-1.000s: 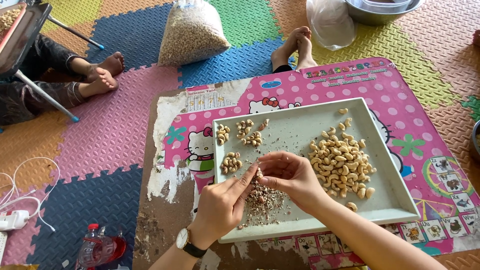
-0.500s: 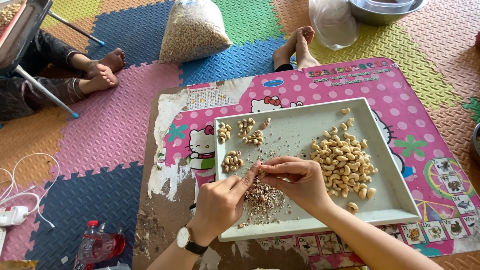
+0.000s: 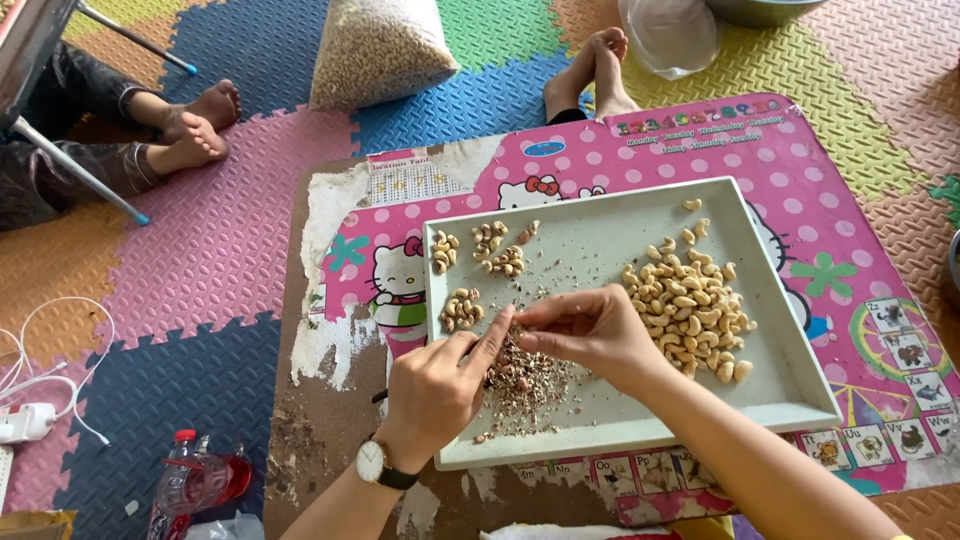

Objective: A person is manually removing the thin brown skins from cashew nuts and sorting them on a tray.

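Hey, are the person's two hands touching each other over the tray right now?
Touching. The head view shows the left hand with its forefinger tip pressed against the right hand fingertips, no gap between them, above the heap of husk bits on the tray.

Tray (image 3: 600,440) on bench (image 3: 330,440); cashew heap (image 3: 688,305) at right, husk scraps (image 3: 525,385) before centre, small piles (image 3: 480,262) behind left.
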